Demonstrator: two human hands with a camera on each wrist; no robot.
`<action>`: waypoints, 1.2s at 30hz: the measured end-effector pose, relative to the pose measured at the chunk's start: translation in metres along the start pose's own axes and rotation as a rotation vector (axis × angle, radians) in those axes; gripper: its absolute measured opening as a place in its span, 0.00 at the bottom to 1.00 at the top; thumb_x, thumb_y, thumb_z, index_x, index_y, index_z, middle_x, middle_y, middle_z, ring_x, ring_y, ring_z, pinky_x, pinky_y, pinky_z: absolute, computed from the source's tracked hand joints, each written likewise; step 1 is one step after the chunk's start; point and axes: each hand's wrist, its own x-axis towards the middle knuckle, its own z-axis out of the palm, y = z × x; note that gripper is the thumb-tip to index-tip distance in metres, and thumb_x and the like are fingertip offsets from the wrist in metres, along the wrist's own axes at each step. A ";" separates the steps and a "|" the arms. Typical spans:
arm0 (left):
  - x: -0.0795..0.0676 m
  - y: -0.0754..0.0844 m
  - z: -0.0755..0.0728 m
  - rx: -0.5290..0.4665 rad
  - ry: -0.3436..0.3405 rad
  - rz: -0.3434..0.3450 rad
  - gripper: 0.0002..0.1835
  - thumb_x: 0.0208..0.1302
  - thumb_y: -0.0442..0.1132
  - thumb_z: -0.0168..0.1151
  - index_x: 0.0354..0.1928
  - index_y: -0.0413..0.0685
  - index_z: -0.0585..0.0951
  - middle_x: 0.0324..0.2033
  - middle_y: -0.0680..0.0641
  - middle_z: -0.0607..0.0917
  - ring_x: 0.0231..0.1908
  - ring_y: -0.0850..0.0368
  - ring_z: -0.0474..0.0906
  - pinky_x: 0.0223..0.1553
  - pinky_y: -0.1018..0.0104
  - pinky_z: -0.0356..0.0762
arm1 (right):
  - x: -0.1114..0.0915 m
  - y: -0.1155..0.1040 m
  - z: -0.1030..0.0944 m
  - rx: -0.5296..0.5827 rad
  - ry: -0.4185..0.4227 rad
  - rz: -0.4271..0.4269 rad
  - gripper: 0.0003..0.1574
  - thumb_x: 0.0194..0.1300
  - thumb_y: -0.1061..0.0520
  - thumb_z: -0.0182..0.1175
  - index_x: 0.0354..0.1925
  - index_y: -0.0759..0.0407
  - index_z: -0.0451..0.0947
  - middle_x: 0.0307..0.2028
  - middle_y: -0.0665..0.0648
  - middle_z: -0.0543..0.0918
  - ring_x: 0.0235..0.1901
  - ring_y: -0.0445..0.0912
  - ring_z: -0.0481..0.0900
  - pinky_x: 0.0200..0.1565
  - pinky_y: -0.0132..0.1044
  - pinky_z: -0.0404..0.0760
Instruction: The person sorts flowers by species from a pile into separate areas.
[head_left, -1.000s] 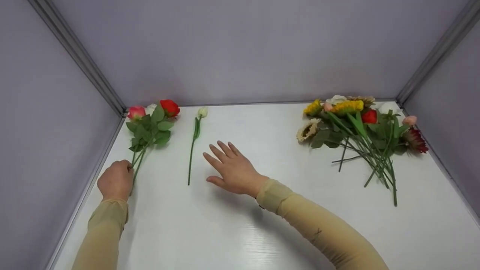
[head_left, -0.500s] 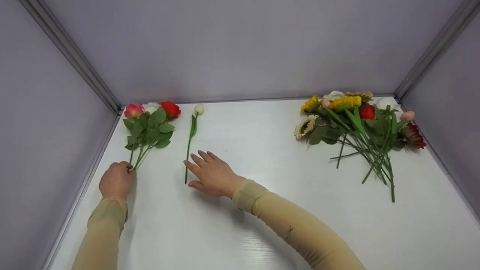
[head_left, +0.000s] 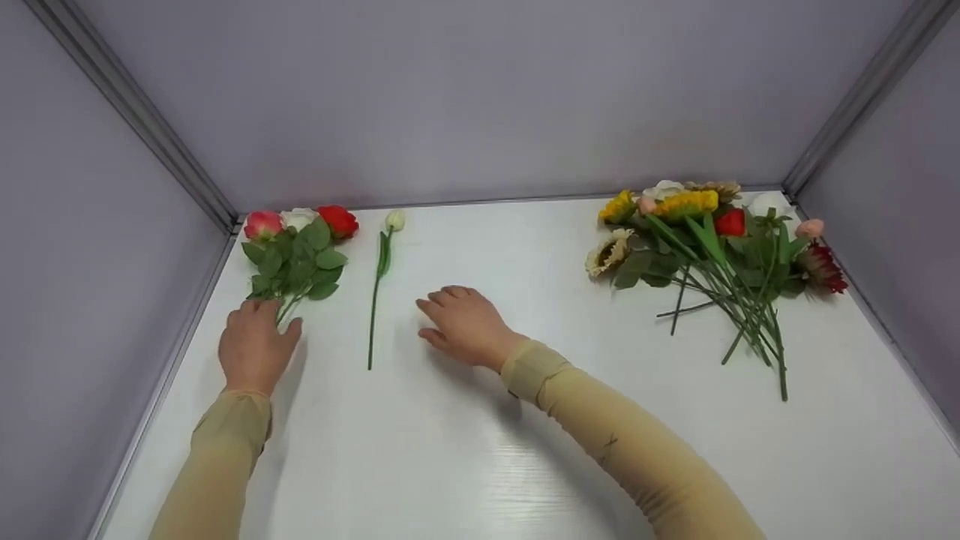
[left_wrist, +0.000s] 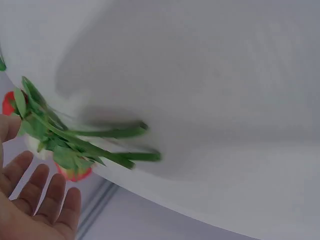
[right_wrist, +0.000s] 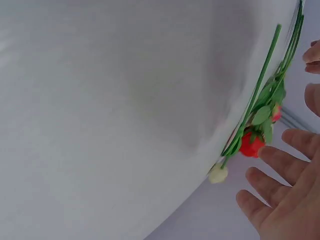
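Three roses lie together at the back left in the head view: a pink rose (head_left: 263, 225), a white rose (head_left: 298, 218) and a red rose (head_left: 338, 222), with green leaves. Over their stems (left_wrist: 112, 132) is my left hand (head_left: 257, 346), fingers extended and thumb apart, holding nothing; it hides the lower stems in the head view. A single white tulip (head_left: 395, 220) lies just right of the roses, its stem pointing toward me. My right hand (head_left: 471, 324) hovers over the table to the right of that tulip, fingers spread and nothing in them.
On the right of the white table (head_left: 480, 450) is a heap of mixed flowers, with yellow sunflowers (head_left: 688, 204), a cream sunflower (head_left: 609, 253), a dark red bloom (head_left: 823, 268) and crossing stems (head_left: 750, 319). Grey panels (head_left: 480, 105) enclose the back and sides.
My left hand has let go of the rose stems and moved slightly forward and right. My right hand went left to the tulip's stem, then drew back right.
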 end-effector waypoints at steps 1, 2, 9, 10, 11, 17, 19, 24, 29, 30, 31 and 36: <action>0.001 0.009 0.003 -0.010 0.003 0.039 0.23 0.69 0.42 0.66 0.60 0.34 0.80 0.56 0.28 0.77 0.56 0.26 0.71 0.53 0.32 0.72 | -0.004 0.010 -0.002 0.016 0.041 0.017 0.29 0.80 0.42 0.52 0.68 0.55 0.76 0.62 0.57 0.81 0.63 0.53 0.76 0.65 0.48 0.72; 0.002 0.019 0.007 -0.017 0.002 0.076 0.24 0.69 0.42 0.66 0.61 0.35 0.80 0.56 0.29 0.77 0.57 0.28 0.71 0.55 0.32 0.71 | -0.008 0.021 -0.004 0.035 0.081 0.038 0.25 0.79 0.44 0.54 0.64 0.56 0.80 0.57 0.56 0.84 0.58 0.52 0.79 0.60 0.47 0.76; -0.003 0.101 0.033 -0.009 -0.125 0.292 0.28 0.70 0.46 0.66 0.68 0.43 0.77 0.64 0.38 0.76 0.66 0.38 0.68 0.68 0.41 0.64 | -0.060 0.105 -0.019 0.242 0.271 0.272 0.12 0.75 0.55 0.60 0.45 0.58 0.88 0.40 0.56 0.88 0.41 0.52 0.84 0.46 0.48 0.83; -0.005 0.113 0.036 -0.002 -0.138 0.334 0.28 0.70 0.47 0.65 0.69 0.44 0.76 0.65 0.39 0.75 0.67 0.39 0.67 0.69 0.42 0.62 | -0.069 0.117 -0.022 0.263 0.287 0.313 0.12 0.75 0.55 0.59 0.45 0.58 0.88 0.41 0.57 0.88 0.41 0.52 0.84 0.46 0.48 0.83; -0.007 0.125 0.040 0.005 -0.145 0.371 0.29 0.70 0.47 0.66 0.69 0.45 0.76 0.66 0.40 0.75 0.67 0.40 0.67 0.71 0.44 0.61 | -0.078 0.129 -0.025 0.282 0.298 0.347 0.13 0.75 0.54 0.59 0.45 0.59 0.88 0.41 0.57 0.88 0.41 0.53 0.85 0.46 0.49 0.83; -0.021 0.190 0.059 0.022 -0.208 0.583 0.31 0.71 0.49 0.65 0.73 0.50 0.73 0.70 0.44 0.72 0.71 0.45 0.64 0.76 0.48 0.51 | -0.133 0.191 -0.044 0.366 0.333 0.561 0.16 0.77 0.52 0.57 0.47 0.61 0.87 0.38 0.59 0.86 0.33 0.53 0.81 0.38 0.50 0.79; -0.024 0.209 0.064 0.028 -0.244 0.638 0.32 0.71 0.51 0.64 0.74 0.52 0.71 0.71 0.44 0.71 0.73 0.46 0.62 0.76 0.48 0.49 | -0.150 0.207 -0.051 0.395 0.325 0.642 0.18 0.78 0.50 0.55 0.49 0.60 0.85 0.39 0.59 0.86 0.32 0.53 0.79 0.37 0.50 0.77; -0.031 0.250 0.073 0.058 -0.284 0.765 0.33 0.72 0.54 0.62 0.76 0.55 0.69 0.73 0.45 0.68 0.74 0.46 0.60 0.76 0.48 0.49 | -0.190 0.240 -0.065 0.382 0.325 0.741 0.26 0.79 0.46 0.51 0.56 0.64 0.82 0.45 0.67 0.86 0.39 0.60 0.81 0.42 0.58 0.78; -0.038 0.284 0.084 0.096 -0.300 0.865 0.35 0.73 0.57 0.60 0.77 0.58 0.66 0.74 0.47 0.66 0.74 0.47 0.59 0.76 0.48 0.50 | -0.220 0.264 -0.072 0.338 0.343 0.788 0.27 0.79 0.47 0.49 0.55 0.67 0.82 0.47 0.71 0.84 0.43 0.66 0.81 0.45 0.64 0.77; -0.039 0.290 0.086 0.094 -0.303 0.881 0.35 0.72 0.57 0.61 0.77 0.58 0.66 0.75 0.47 0.66 0.74 0.47 0.59 0.76 0.48 0.50 | -0.224 0.268 -0.072 0.327 0.343 0.797 0.27 0.79 0.47 0.49 0.55 0.67 0.82 0.47 0.72 0.84 0.42 0.66 0.81 0.43 0.63 0.77; -0.040 0.296 0.087 0.095 -0.306 0.898 0.35 0.72 0.57 0.60 0.78 0.58 0.66 0.75 0.47 0.66 0.74 0.47 0.59 0.76 0.48 0.50 | -0.228 0.271 -0.073 0.322 0.340 0.810 0.27 0.79 0.47 0.48 0.55 0.67 0.82 0.46 0.72 0.84 0.40 0.66 0.80 0.41 0.62 0.76; -0.047 0.326 0.095 0.083 -0.315 0.963 0.36 0.73 0.56 0.60 0.78 0.58 0.64 0.76 0.47 0.64 0.75 0.47 0.57 0.77 0.49 0.48 | -0.240 0.285 -0.077 0.308 0.310 0.851 0.29 0.78 0.47 0.48 0.60 0.68 0.80 0.48 0.73 0.83 0.38 0.65 0.80 0.38 0.61 0.75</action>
